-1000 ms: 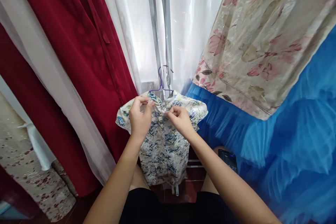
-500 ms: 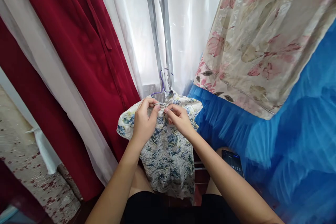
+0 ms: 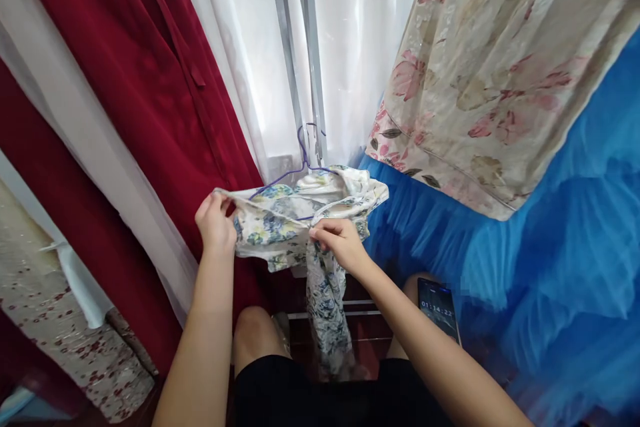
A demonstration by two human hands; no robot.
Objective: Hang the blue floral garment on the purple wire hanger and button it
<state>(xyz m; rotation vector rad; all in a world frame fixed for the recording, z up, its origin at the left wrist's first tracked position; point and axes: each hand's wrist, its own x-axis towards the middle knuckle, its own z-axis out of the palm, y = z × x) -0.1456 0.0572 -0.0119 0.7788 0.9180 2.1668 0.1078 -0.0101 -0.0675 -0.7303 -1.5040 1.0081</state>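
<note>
A white floral blouse (image 3: pixel 275 213) with blue and yellow print hangs on a purple wire hanger (image 3: pixel 306 153) in front of me. My left hand (image 3: pixel 216 223) is closed on the blouse's left front edge, pulling it out to the side. At the middle, my right hand (image 3: pixel 343 240) pinches the front edge near the neckline between thumb and fingers. The front is spread open between my hands, and the hanger's lower bar shows inside. Below my right hand, the rest of the cloth hangs bunched in a narrow strip.
Grey metal poles (image 3: pixel 295 47) rise behind the hanger before a white curtain (image 3: pixel 350 47). Red cloth (image 3: pixel 165 113) hangs at left. On the right are a floral cloth (image 3: pixel 480 93) and blue tulle (image 3: pixel 500 280). A phone (image 3: pixel 439 307) rests on my right thigh.
My left hand has moved left with the blouse's edge, away from my right hand. The front has opened wide, and my right hand has lowered slightly. The hanging body has narrowed into a strip.
</note>
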